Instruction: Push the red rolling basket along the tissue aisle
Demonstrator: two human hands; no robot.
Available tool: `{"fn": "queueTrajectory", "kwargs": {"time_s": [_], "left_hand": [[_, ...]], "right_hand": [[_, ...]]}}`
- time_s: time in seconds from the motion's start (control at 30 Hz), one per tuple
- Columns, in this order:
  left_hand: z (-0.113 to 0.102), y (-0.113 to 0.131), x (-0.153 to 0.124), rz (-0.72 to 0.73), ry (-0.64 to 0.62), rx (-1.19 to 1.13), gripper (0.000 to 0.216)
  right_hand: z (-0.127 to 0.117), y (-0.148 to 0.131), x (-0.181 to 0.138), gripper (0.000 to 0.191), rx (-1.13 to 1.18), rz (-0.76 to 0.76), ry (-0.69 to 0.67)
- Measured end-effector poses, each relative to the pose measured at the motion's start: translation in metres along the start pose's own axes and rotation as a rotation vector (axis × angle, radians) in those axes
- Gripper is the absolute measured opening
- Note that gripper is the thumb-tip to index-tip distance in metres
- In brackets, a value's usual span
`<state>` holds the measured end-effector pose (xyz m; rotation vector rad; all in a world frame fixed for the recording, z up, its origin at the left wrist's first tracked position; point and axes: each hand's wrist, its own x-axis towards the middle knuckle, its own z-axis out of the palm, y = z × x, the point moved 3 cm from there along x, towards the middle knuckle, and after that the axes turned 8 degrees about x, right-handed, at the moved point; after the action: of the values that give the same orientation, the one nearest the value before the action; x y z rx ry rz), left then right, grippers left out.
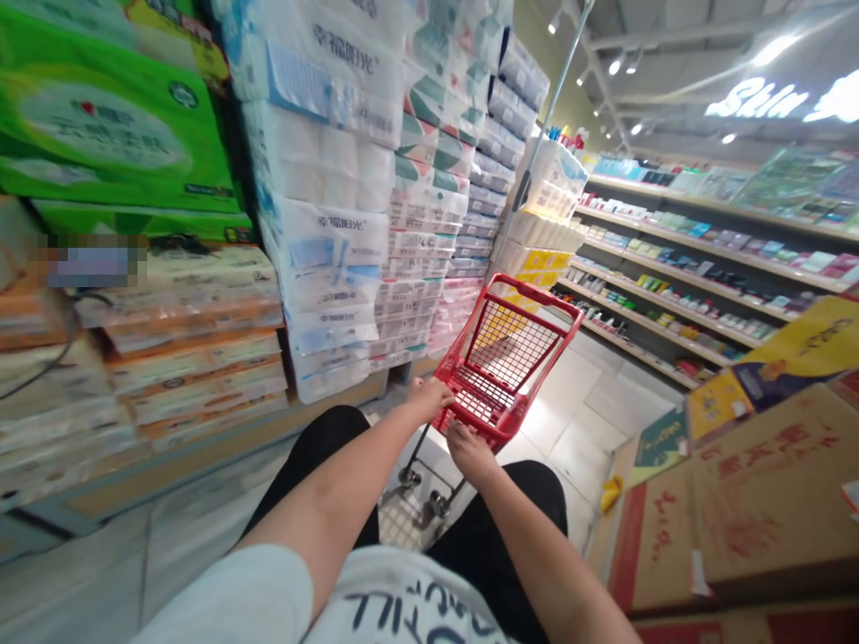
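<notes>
A small red shopping cart (514,353) with a grid basket stands in front of me, tilted in the view. My left hand (430,399) is closed on the near left corner of its red frame. Closer to the middle of that near edge, my right hand (468,449) curls its fingers round the rim. I see no goods in the part of the basket that shows. Below the basket, the cart's wheels (439,504) rest on the tiled floor between my legs.
Stacked toilet paper packs (335,179) rise close on the left, beside green tissue packs (107,116). Cardboard boxes (771,483) border the right side. Shelves of small boxed goods (671,259) line the far wall. A metal pole (547,116) slants up behind the cart.
</notes>
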<state>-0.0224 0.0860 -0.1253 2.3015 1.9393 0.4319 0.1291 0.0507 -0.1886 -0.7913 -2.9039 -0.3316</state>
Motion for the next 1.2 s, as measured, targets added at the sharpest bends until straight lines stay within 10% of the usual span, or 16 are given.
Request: {"fn": "queueTrajectory", "kwargs": {"time_s": [1.2], "left_hand": [[0.001,-0.004,-0.008,0.002,0.008,-0.067,0.03]], "right_hand": [[-0.008,-0.011,0.005,0.032,-0.015,-0.014,0.056]]}}
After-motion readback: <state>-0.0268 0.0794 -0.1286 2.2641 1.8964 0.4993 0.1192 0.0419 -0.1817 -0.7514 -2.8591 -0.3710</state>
